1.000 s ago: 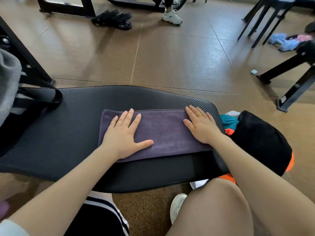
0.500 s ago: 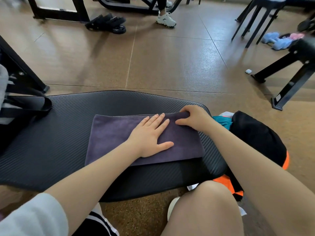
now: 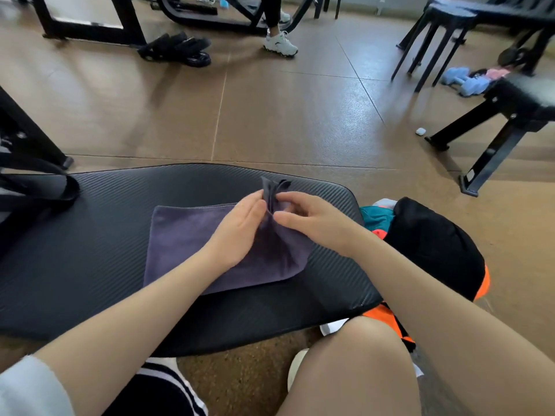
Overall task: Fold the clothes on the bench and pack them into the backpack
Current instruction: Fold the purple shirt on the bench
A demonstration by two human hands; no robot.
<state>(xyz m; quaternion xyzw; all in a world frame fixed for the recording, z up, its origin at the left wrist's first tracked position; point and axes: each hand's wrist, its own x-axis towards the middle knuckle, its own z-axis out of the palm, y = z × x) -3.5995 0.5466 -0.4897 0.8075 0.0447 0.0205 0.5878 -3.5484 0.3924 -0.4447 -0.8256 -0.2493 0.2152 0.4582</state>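
The purple towel [image 3: 192, 244] lay folded into a long strip on the padded black bench [image 3: 90, 244], toward the bench's right end, with that end of the strip lifted off the pad. The step in hand looked like folding the strip in half, right end over left. To do that well, the lifted end would need to be carried level across the bench, its two corners kept together so the layers did not fan apart, then laid down with its edges matched to the end still lying flat. The bunched corner standing above the bench suggested the layers were already slipping a little, so squaring them before laying down seemed wise.

The right hand [image 3: 312, 219] reached in from the bench's right end, its thumb and forefinger pinching the raised towel corner, the other fingers loosely curled beneath. The left hand [image 3: 240, 232] stood on its edge at the middle of the towel, palm turned toward the right hand, fingers straight and together, pressing against the lifted cloth as a crease line rather than clasping it. Both forearms crossed the near edge of the bench.

The black and orange backpack [image 3: 432, 247] sat on the floor just beside the bench's right end.
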